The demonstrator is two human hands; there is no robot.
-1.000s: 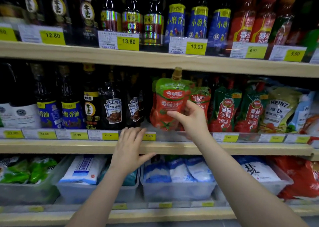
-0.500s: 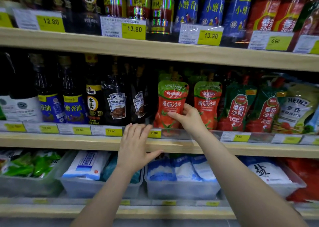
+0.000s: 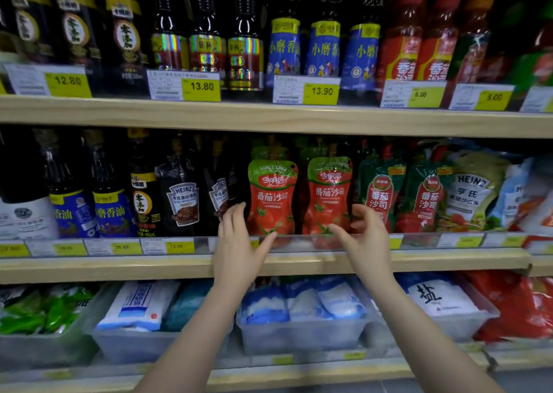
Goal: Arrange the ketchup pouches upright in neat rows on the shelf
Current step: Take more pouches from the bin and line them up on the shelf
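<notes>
Two red ketchup pouches with green tops stand upright side by side on the middle shelf (image 3: 149,265): the left pouch (image 3: 271,196) and the right pouch (image 3: 328,196). More pouches stand in rows behind them, mostly hidden. My left hand (image 3: 239,243) hovers open just left of the left pouch, fingers spread, holding nothing. My right hand (image 3: 366,240) hovers open just right of the right pouch, fingers curled and apart, touching neither pouch. Darker red and green ketchup pouches (image 3: 381,196) stand further right.
Dark Heinz sauce pouches (image 3: 182,201) and sesame oil bottles (image 3: 109,210) stand left of the ketchup. A Heinz pouch (image 3: 469,192) leans at the right. A clear plastic rail with price tags (image 3: 179,246) runs along the shelf front. Bins of salt bags (image 3: 302,306) sit on the shelf below.
My right hand has let go of the left pouch and drawn back to the right. My left hand rose from the shelf edge to beside that pouch. Both pouches now stand upright.
</notes>
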